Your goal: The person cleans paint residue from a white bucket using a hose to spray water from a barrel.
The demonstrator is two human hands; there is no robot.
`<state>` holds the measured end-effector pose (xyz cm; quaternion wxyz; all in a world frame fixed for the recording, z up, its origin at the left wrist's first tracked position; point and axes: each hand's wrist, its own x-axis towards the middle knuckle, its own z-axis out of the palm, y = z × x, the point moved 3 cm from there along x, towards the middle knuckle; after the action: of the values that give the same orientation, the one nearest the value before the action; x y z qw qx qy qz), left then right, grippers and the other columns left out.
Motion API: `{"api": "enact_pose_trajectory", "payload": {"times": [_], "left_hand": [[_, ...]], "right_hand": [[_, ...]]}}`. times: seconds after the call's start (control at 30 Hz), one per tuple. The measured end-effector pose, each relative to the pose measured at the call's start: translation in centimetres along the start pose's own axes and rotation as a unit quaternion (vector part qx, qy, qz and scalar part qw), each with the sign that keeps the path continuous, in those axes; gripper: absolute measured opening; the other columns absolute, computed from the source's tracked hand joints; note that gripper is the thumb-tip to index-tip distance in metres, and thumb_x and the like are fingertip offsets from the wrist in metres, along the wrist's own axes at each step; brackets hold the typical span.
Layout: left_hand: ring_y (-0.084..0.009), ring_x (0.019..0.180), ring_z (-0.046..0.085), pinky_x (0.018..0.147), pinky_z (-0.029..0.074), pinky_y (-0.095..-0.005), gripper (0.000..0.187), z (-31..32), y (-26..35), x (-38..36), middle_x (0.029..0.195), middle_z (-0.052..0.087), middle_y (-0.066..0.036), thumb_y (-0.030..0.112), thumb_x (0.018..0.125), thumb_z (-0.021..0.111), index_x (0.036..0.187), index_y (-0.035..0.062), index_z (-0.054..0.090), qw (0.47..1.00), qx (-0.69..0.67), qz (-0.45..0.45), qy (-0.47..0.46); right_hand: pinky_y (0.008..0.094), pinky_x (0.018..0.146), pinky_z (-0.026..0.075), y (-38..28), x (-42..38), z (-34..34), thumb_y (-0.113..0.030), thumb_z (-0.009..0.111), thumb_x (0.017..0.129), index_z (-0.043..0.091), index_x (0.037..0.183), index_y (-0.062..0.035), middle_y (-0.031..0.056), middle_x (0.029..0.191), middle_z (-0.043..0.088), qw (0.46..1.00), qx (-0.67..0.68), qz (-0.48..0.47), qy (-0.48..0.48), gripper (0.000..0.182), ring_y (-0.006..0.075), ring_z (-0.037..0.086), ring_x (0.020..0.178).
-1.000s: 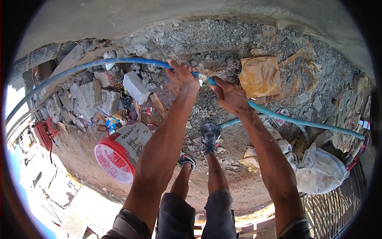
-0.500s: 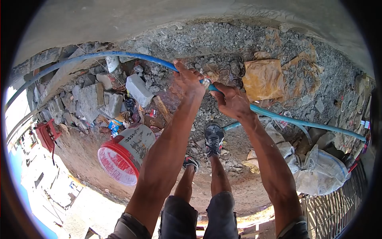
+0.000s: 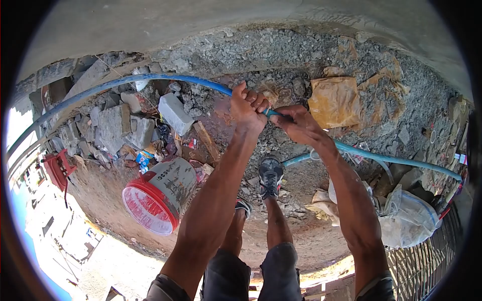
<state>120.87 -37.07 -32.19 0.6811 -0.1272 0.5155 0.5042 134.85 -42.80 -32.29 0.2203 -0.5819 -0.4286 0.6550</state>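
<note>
A blue hose (image 3: 165, 77) arcs in from the left and runs into my left hand (image 3: 248, 108), whose fingers are wrapped round it. On the other side my right hand (image 3: 298, 123) grips a green hose (image 3: 376, 154) close to its end, fingers closed. Between the two hands a short stretch of green hose shows. The joint between the hoses is hidden under my left fingers. Past my right wrist the green hose runs off to the right, with another length of it low behind my forearm.
A red-rimmed bucket (image 3: 173, 183) lies tipped on its side at left, beside broken concrete blocks (image 3: 113, 128) and rubbish. A brown flattened sack (image 3: 334, 103) lies on the rubble. White sacks (image 3: 409, 218) sit at lower right. A concrete wall (image 3: 241, 12) borders the far side.
Both hands have shifted slightly right and down. My left hand now covers the pale wrapped joint that showed between the hands. The blue hose has sagged a little.
</note>
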Motion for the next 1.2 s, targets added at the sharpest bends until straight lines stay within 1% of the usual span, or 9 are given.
{"api": "enact_pose_trajectory", "payload": {"times": [0.17,0.4,0.53,0.67,0.77,0.83,0.93,1.13,1.2], "left_hand": [[-0.0126,0.047,0.029,0.044,0.03,-0.0321,0.033,-0.7,-0.4,0.5,0.056,0.029,0.003,0.022,0.091,0.057,0.067,0.0152,0.035,0.999,-0.004,-0.031,-0.019],[-0.0133,0.05,0.032,0.047,0.03,-0.0325,0.035,2.1,0.8,0.9,0.064,0.033,0.0,0.033,0.094,0.055,0.072,0.0132,0.037,0.972,0.04,-0.036,0.229],[-0.0129,0.049,0.029,0.044,0.026,-0.0322,0.034,2.8,0.5,0.5,0.063,0.031,0.0,0.031,0.094,0.055,0.072,0.0137,0.035,0.966,0.114,-0.027,0.229],[-0.0127,0.045,0.023,0.042,0.022,-0.0314,0.037,2.7,1.0,-0.1,0.057,0.027,0.002,0.025,0.093,0.054,0.066,0.0163,0.03,0.986,0.068,-0.007,0.153],[-0.0126,0.043,0.02,0.041,0.021,-0.0312,0.041,2.3,0.3,-0.3,0.053,0.022,0.003,0.022,0.091,0.054,0.062,0.0174,0.026,0.993,0.034,-0.015,0.111],[-0.0126,0.042,0.019,0.041,0.021,-0.0311,0.042,1.9,-0.1,-0.1,0.052,0.019,0.003,0.021,0.091,0.055,0.06,0.0178,0.025,0.996,0.019,-0.017,0.091],[-0.0125,0.042,0.018,0.041,0.021,-0.0312,0.045,1.9,-0.8,0.4,0.051,0.017,0.004,0.02,0.09,0.056,0.059,0.0182,0.024,0.999,-0.016,-0.027,0.026],[-0.0125,0.041,0.02,0.042,0.025,-0.0317,0.046,0.8,-0.9,0.6,0.049,0.019,0.004,0.021,0.09,0.058,0.057,0.0183,0.026,0.999,-0.018,-0.033,-0.016],[-0.0135,0.045,0.03,0.05,0.032,-0.0335,0.038,-0.5,-1.2,1.7,0.052,0.028,0.002,0.029,0.091,0.06,0.064,0.017,0.035,1.0,0.02,-0.024,-0.002]], "right_hand": [[0.033,0.057,0.035,-1.4,-0.1,-0.7,-0.028,0.064,0.094,0.064,0.105,-0.0004,0.0011,0.065,0.048,0.992,-0.001,0.085,-0.099,0.029,0.0109,0.039,0.062],[0.0445,0.065,0.045,-1.3,-1.4,0.0,-0.032,0.054,0.097,0.063,0.103,-0.0073,0.0175,0.074,0.062,0.972,-0.23,-0.009,0.043,0.027,0.034,0.061,0.069],[0.0483,0.069,0.048,-3.3,-1.9,-0.3,-0.033,0.057,0.095,0.062,0.106,-0.0092,0.0217,0.083,0.065,0.971,-0.235,0.034,0.035,0.026,0.0392,0.065,0.08],[0.0446,0.065,0.048,0.2,-0.3,-0.1,-0.034,0.059,0.095,0.063,0.106,-0.0059,0.0184,0.074,0.063,0.978,-0.203,-0.023,0.034,0.03,0.0326,0.063,0.069],[0.0339,0.056,0.038,1.6,0.0,-0.7,-0.032,0.058,0.097,0.064,0.093,-0.0024,0.0044,0.062,0.046,0.984,0.051,-0.166,0.031,0.03,0.0119,0.044,0.059],[0.03,0.049,0.032,-1.6,-0.2,-2.0,-0.034,0.058,0.097,0.065,0.091,-0.0009,-0.001,0.059,0.044,0.993,-0.003,0.091,-0.08,0.034,0.0094,0.039,0.054],[0.0302,0.047,0.033,-3.5,-0.1,-3.4,-0.038,0.062,0.095,0.07,0.089,-0.0026,-0.0007,0.059,0.045,0.972,0.051,0.208,-0.095,0.036,0.011,0.039,0.051],[0.0292,0.044,0.031,-2.6,0.7,-3.8,-0.041,0.062,0.094,0.07,0.091,-0.003,-0.0011,0.058,0.046,0.947,0.09,0.262,-0.165,0.039,0.0092,0.04,0.049],[0.0306,0.045,0.033,-1.9,1.0,-3.1,-0.039,0.062,0.094,0.07,0.094,-0.0025,-0.0008,0.058,0.046,0.961,0.063,0.227,-0.141,0.038,0.0107,0.04,0.05]]}}
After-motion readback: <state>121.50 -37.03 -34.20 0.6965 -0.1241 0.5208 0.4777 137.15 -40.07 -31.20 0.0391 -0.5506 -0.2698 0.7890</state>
